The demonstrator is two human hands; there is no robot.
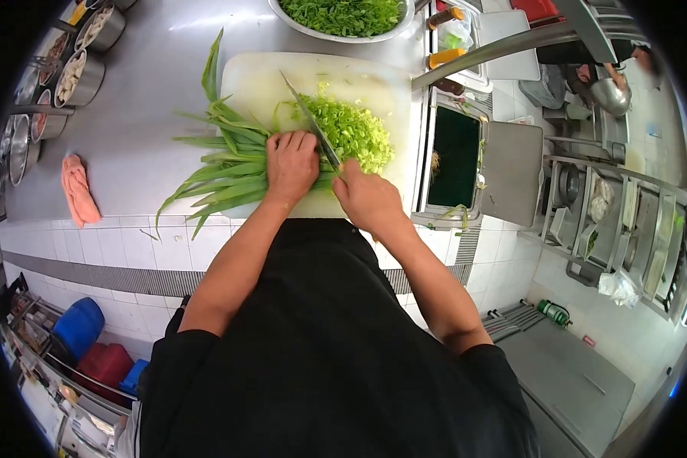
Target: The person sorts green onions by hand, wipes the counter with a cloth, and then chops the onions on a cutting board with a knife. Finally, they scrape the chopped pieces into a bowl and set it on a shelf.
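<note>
A bunch of long green leafy stalks, like spring onions (pixel 232 172), lies across the left part of a white cutting board (pixel 244 72), its leaf ends hanging past the board's left side. My left hand (pixel 291 164) presses down on the bunch with curled fingers. In my right hand (pixel 368 197) is the handle of a kitchen knife (pixel 313 122), its blade slanting up and left just beside my left fingers. To the right of the blade sits a pile of chopped greens (pixel 355 133), pale green and loose.
Behind the board stands a bowl of chopped green leaves (pixel 343 19). An orange cloth (pixel 78 191) lies on the steel counter (pixel 145 99) at left, near metal pots (pixel 80 79). Right of the board is a dark green bin (pixel 455 156); a metal rail (pixel 496 49) crosses above. Another person's hand (pixel 617 76) shows far right.
</note>
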